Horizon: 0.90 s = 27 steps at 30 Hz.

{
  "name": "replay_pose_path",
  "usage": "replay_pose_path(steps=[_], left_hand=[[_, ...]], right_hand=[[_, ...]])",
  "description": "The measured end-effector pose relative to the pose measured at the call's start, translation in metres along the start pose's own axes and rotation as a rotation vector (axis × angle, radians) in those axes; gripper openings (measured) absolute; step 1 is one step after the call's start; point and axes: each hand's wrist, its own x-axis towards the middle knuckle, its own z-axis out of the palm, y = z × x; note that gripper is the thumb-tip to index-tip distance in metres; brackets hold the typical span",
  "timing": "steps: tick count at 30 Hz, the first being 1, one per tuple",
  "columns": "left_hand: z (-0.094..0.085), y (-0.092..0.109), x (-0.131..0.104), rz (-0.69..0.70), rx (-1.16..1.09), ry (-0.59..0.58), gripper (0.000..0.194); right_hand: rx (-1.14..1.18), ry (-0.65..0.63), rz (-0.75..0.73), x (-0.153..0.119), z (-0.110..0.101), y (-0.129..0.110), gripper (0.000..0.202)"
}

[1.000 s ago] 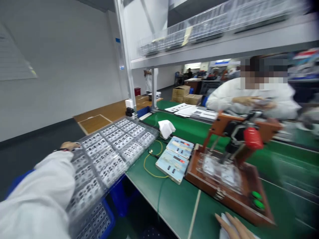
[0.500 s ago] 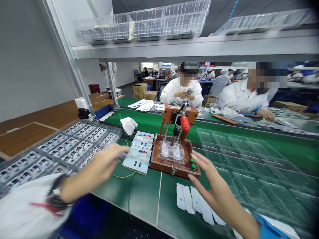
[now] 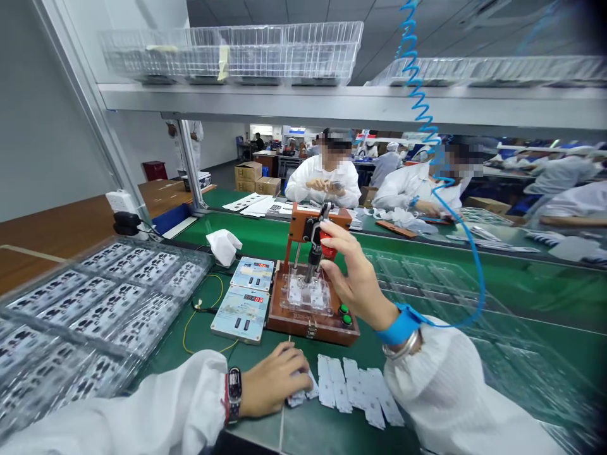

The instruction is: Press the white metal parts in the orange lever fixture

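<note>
My right hand (image 3: 348, 268) is raised at the red handle (image 3: 328, 245) of a toggle clamp, its thumb and fingers closed round the handle. The clamp stands on a brown test fixture (image 3: 313, 322) with a clear plate (image 3: 307, 294) and two green buttons (image 3: 346, 315). My left hand (image 3: 277, 379) lies low in front of the fixture, fingers bent down over small white pieces (image 3: 298, 398) on the green mat. Right of it, several white strips (image 3: 358, 387) lie side by side. Two light-blue meter boxes (image 3: 241, 309) with red digits sit left of the fixture.
Trays of printed parts (image 3: 109, 297) fill the left side. Clear trays (image 3: 455, 303) lie at the right. A blue coiled cord (image 3: 478, 265) runs down to my right wristband. A shelf (image 3: 303, 104) crosses overhead. A crumpled white item (image 3: 224, 246) sits behind the meters. People in white sit opposite.
My left hand has moved from the meter boxes down and right onto the white pieces. My right hand has risen from beside the green buttons to the red handle and closed on it.
</note>
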Motion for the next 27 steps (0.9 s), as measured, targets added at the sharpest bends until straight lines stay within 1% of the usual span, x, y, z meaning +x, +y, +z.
replay_pose_path(steps=[2,4,5,6,8,9,11,12,13,14,15,16,17,18,19,20,21,22,23,24,25,27], left_hand=[[-0.005,-0.003,-0.002,-0.029,-0.129,-0.05,0.037],[-0.011,-0.006,-0.003,-0.053,-0.215,-0.087,0.043],[-0.015,-0.007,-0.002,-0.062,-0.246,-0.115,0.047],[-0.019,-0.008,-0.001,-0.07,-0.275,-0.157,0.054],[-0.028,-0.01,0.001,-0.079,-0.333,-0.289,0.072],[-0.032,-0.011,0.003,-0.08,-0.36,-0.369,0.08],[-0.039,-0.013,0.006,-0.08,-0.397,-0.511,0.09],[-0.042,-0.014,0.009,-0.08,-0.405,-0.558,0.092],[-0.043,-0.015,0.012,-0.086,-0.406,-0.585,0.093],[-0.045,-0.015,0.015,-0.103,-0.401,-0.594,0.093],[-0.046,-0.013,0.019,-0.138,-0.39,-0.589,0.093],[-0.048,-0.011,0.022,-0.188,-0.379,-0.574,0.091],[-0.05,-0.006,0.026,-0.25,-0.373,-0.552,0.089],[-0.052,0.0,0.028,-0.317,-0.376,-0.52,0.087],[-0.055,0.007,0.029,-0.383,-0.387,-0.479,0.085],[-0.057,0.015,0.029,-0.447,-0.398,-0.434,0.084],[-0.057,0.023,0.028,-0.507,-0.404,-0.388,0.084],[-0.057,0.03,0.025,-0.565,-0.399,-0.346,0.084],[-0.054,0.037,0.022,-0.615,-0.386,-0.309,0.084],[-0.05,0.042,0.018,-0.655,-0.37,-0.273,0.083],[-0.045,0.046,0.014,-0.683,-0.355,-0.241,0.081],[-0.031,0.048,0.006,-0.702,-0.346,-0.183,0.079]], right_hand=[[-0.022,0.024,-0.085,0.003,0.002,0.005,0.02],[-0.049,0.096,-0.121,0.012,0.001,0.004,0.017],[-0.04,0.157,-0.096,0.02,-0.001,0.003,0.017],[0.004,0.216,-0.038,0.032,-0.004,0.003,0.018],[0.168,0.276,0.16,0.065,-0.011,0.007,0.022],[0.289,0.231,0.29,0.084,-0.015,0.013,0.025],[0.413,0.058,0.535,0.12,-0.019,0.034,0.03],[0.45,-0.041,0.667,0.134,-0.02,0.047,0.031],[0.44,-0.138,0.81,0.142,-0.02,0.061,0.031],[0.389,-0.202,0.933,0.144,-0.021,0.073,0.032],[0.324,-0.237,1.02,0.14,-0.021,0.084,0.032],[0.241,-0.223,1.061,0.129,-0.022,0.091,0.031],[0.158,-0.168,1.056,0.113,-0.023,0.094,0.029],[0.098,-0.1,1.016,0.091,-0.024,0.094,0.026],[0.033,-0.002,0.95,0.066,-0.025,0.089,0.021],[0.0,0.037,0.915,0.038,-0.025,0.082,0.014],[-0.005,0.026,0.891,0.009,-0.023,0.072,0.012],[0.012,-0.018,0.867,-0.018,-0.02,0.061,0.012],[0.044,-0.09,0.841,-0.044,-0.017,0.05,0.014],[0.096,-0.214,0.782,-0.066,-0.012,0.041,0.016],[0.102,-0.379,0.648,-0.083,-0.007,0.033,0.023],[0.061,-0.612,0.47,-0.103,0.003,0.025,0.033]])
